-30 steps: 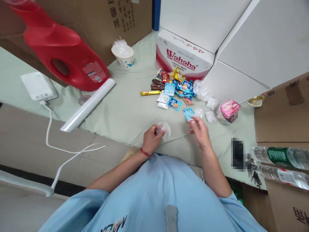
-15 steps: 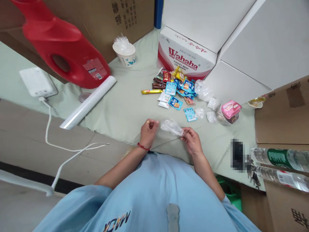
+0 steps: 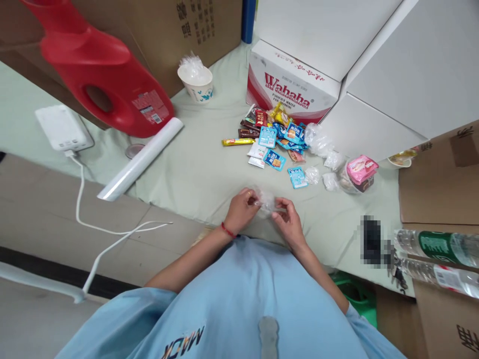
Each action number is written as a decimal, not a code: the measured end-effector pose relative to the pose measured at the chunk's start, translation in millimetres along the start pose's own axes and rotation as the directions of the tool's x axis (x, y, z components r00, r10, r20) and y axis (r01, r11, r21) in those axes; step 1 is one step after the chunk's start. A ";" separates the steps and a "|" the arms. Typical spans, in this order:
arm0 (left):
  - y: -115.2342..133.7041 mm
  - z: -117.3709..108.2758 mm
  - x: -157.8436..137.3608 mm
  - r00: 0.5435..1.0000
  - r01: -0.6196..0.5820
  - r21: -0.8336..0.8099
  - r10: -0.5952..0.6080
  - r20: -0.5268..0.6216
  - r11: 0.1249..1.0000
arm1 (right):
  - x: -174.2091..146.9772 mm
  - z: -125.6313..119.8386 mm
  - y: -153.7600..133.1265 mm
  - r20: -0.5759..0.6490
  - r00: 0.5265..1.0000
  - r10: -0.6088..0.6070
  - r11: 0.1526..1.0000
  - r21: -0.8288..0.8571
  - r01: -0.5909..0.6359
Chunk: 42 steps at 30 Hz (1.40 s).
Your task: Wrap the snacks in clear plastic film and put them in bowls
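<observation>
Clock positions refer to the crumpled clear plastic film (image 3: 267,201), with 12 o'clock directed away from the person. The film is at the near edge of the pale green cloth-covered surface (image 3: 198,169), between the hands.

Left hand: the bare left hand (image 3: 242,210), with a red cord bracelet (image 3: 228,230) at the wrist, is at the film's 8 o'clock side. Its thumb and fingers are closed in a pinch on the film.

Right hand: the bare right hand (image 3: 290,222) is at the 4 o'clock side. Its thumb and forefinger are spaced apart at the film's edge; whether they grip it cannot be determined.

Surroundings: a flat light-blue sachet (image 3: 297,177) lies at 2 o'clock, just beside a crumpled ball of clear plastic (image 3: 312,175). A heap of multicoloured snack packets (image 3: 267,136) lies at 12 o'clock, before a red-and-white cardboard carton (image 3: 292,89). A white paper cup with a blue pattern (image 3: 201,92) stands at 11 o'clock; a glossy white cylindrical roll (image 3: 140,160) lies towards 10 o'clock.
</observation>
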<state>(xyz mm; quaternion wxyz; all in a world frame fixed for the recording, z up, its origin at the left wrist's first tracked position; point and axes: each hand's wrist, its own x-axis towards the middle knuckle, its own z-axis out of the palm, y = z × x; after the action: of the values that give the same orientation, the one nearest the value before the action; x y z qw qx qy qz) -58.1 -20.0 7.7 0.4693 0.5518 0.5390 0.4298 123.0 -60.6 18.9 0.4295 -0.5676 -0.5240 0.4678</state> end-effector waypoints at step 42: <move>-13.1 -24.6 10.4 0.907 0.266 -0.883 -0.411 0.093 0.388 | 13.0 1.5 7.1 -0.074 0.935 0.348 0.934 0.119 -0.338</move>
<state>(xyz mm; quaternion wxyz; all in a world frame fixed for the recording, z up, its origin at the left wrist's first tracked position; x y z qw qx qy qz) -84.3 -8.5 -0.8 0.7229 0.0763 0.3721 0.5772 123.1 -48.3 10.6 0.3941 -0.6485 -0.3710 0.5352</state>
